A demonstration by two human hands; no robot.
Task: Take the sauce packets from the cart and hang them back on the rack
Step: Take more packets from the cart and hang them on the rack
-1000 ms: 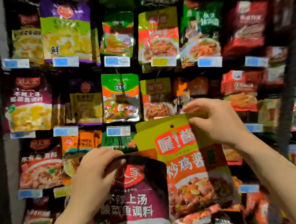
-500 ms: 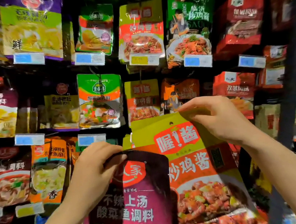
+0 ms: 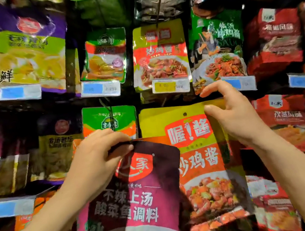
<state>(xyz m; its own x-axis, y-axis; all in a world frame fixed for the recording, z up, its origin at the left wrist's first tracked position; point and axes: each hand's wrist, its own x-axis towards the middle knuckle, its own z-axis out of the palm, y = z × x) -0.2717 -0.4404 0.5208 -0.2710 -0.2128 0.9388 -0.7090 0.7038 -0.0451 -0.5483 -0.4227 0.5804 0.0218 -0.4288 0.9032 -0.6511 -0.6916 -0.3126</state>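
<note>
Maroon and glossy, the fish-soup packet (image 3: pixel 134 201) hangs low on the left, pinched at its top edge by the left hand (image 3: pixel 95 161), thumb and fingers curled tight on the dark rim. That hand has barely moved over the last second; it simply keeps its packet out of the way, overlapping the left side of the one beside it.

The change is in the middle. The yellow-and-orange chicken sauce packet (image 3: pixel 196 148) has come up and closer to the rack (image 3: pixel 139 97), so its top edge now sits just under the yellow price tag (image 3: pixel 171 86) of the matching packets (image 3: pixel 160 56) hanging above. Its hang hole (image 3: pixel 185 114) shows plainly now, clear of any finger.

On the right, the right hand (image 3: pixel 235 116) grips the packet's upper corner, thumb in front, fingers wrapped behind, the forefinger lifted loose toward the blue tag (image 3: pixel 240 83).

I'd judge the person has found the right row and is lining the hole up with a peg. I cannot make out the peg tip itself in the dark gap, so the threading is not yet done.
</note>
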